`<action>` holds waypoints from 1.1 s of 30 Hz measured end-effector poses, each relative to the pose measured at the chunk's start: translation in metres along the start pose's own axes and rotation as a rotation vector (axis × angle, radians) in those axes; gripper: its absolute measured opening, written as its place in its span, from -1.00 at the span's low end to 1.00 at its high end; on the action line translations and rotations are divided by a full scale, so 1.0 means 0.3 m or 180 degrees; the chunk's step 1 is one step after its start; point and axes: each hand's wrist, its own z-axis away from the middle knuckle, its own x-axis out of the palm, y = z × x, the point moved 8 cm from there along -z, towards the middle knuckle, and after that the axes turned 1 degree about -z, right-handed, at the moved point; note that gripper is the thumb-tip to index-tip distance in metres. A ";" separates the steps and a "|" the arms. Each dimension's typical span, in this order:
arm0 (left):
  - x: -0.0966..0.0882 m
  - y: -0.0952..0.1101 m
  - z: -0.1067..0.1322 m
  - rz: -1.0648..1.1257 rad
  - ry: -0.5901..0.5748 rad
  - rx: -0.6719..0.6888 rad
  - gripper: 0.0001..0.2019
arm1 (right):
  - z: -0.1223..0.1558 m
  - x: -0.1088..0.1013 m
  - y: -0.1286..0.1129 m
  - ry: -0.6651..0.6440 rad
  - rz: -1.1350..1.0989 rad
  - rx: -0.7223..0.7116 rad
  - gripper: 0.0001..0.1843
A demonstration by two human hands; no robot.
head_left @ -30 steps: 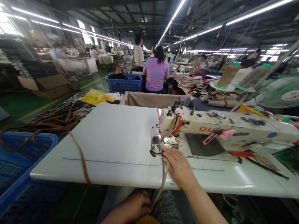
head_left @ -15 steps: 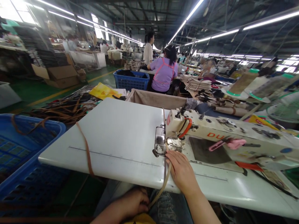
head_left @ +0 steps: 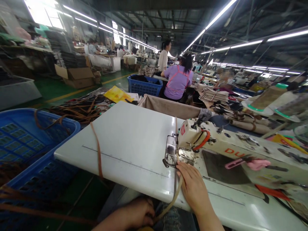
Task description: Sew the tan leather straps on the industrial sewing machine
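Note:
My right hand [head_left: 193, 186] rests at the front of the sewing machine [head_left: 216, 141], its fingers together and closed over a narrow beige strap [head_left: 173, 200]. That strap runs under the presser area beside the metal plate [head_left: 171, 149] and hangs down over the table's front edge. Low over my lap, my left hand [head_left: 141, 211] is curled around the strap's lower part; some of its fingers are hidden. A brown strip [head_left: 98, 150] lies across the white table [head_left: 130, 131], left of both hands, and drops over the edge.
A blue basket [head_left: 69, 128] with brown strips stands at the left. Behind the table are a fabric-lined bin [head_left: 166, 104], a heap of strips [head_left: 79, 109] and a person in purple [head_left: 176, 81]. Thread cones [head_left: 268, 98] stand at the right. Pink-handled snips [head_left: 234, 163] lie on the machine.
The view has swung left, so the table and machine appear farther right. Both hands keep nearly the same places on the strap. More of the blue basket shows.

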 end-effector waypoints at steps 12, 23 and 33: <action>-0.020 0.017 0.006 0.0054 0.0066 0.0077 -0.84 | 0.006 0.010 0.008 -0.0007 -0.0009 -0.0027 -0.69; -0.039 0.055 0.025 0.0273 0.0057 0.0089 -0.90 | 0.005 0.009 0.006 -0.0189 -0.0170 0.0189 -0.69; -0.045 0.074 0.032 0.0311 0.0046 0.0155 -0.91 | 0.000 0.002 0.000 -0.0177 -0.0191 0.0195 -0.71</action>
